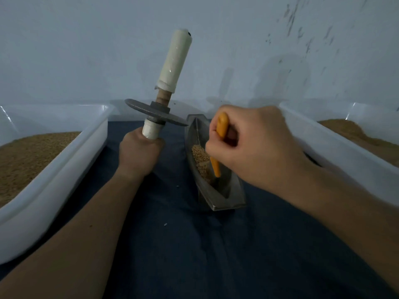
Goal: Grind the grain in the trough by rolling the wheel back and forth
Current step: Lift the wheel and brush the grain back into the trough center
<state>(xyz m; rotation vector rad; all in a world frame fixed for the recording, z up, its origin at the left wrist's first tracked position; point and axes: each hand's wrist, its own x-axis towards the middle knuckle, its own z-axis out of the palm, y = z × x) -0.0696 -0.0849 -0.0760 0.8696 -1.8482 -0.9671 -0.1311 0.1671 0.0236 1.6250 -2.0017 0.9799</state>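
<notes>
A boat-shaped metal trough [234, 194] lies on a dark blue cloth in the middle, with a small heap of pale grain [199, 155] inside it. My left hand [139, 154] grips the lower white handle of the grinding wheel and holds the tool upright, left of the trough and lifted off it. Its grey metal disc [140, 110] lies nearly flat, its rim close to the trough's far tip, and the upper white handle [176, 61] points up. My right hand [250, 145] grips an orange tool [216, 167] whose tip is down in the trough beside the grain.
A white plastic tub [64, 169] with brown grain stands at the left. A second white tub [336, 152] with brown grain stands at the right. A pale wall rises right behind them. The dark blue cloth [183, 244] runs between the tubs toward me.
</notes>
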